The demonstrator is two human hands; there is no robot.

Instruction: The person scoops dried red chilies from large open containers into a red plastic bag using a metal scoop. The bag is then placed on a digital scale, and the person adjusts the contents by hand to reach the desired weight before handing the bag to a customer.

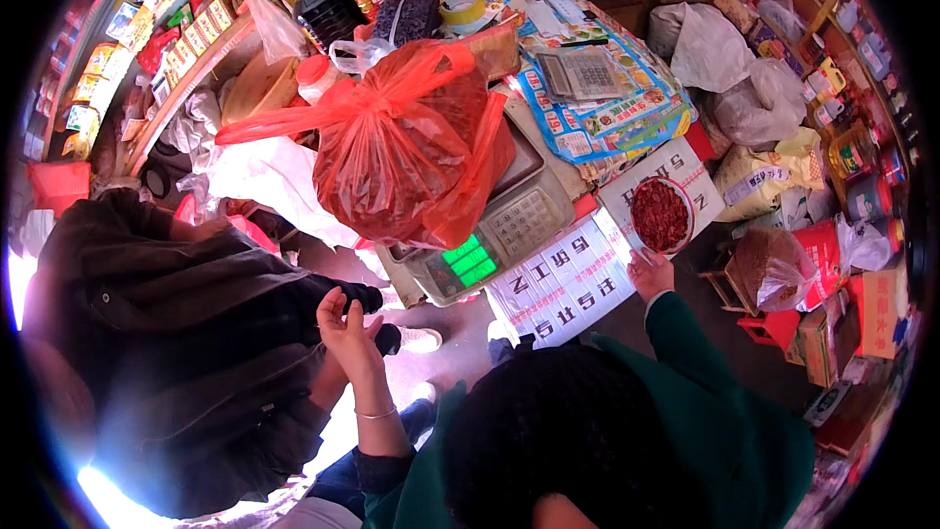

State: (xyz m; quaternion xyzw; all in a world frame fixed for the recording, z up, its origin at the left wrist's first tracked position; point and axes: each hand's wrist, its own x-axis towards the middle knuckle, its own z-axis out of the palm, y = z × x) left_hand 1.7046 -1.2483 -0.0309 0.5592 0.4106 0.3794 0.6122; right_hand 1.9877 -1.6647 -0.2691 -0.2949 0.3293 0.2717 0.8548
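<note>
My left hand (351, 332) is raised with fingers apart and nothing in it, below the lit display of a digital weighing scale (525, 224). A full, knotted red plastic bag (404, 139) sits on the scale's pan and hides most of it. At the right, my right hand (651, 273) grips the near rim of a round bowl (662, 214) filled with dark red, dried-looking pieces. The bowl is over a sheet with large printed characters (562, 283) at the table's edge.
A person in dark clothes (169, 323) stands close on the left. Behind the scale lie a calculator (580, 73) on printed flyers (646, 117), a tape roll (464, 9) and dark bottles (323, 4). Sacks (767, 173), a wooden stool (727, 283) and cartons (826, 338) stand at the right.
</note>
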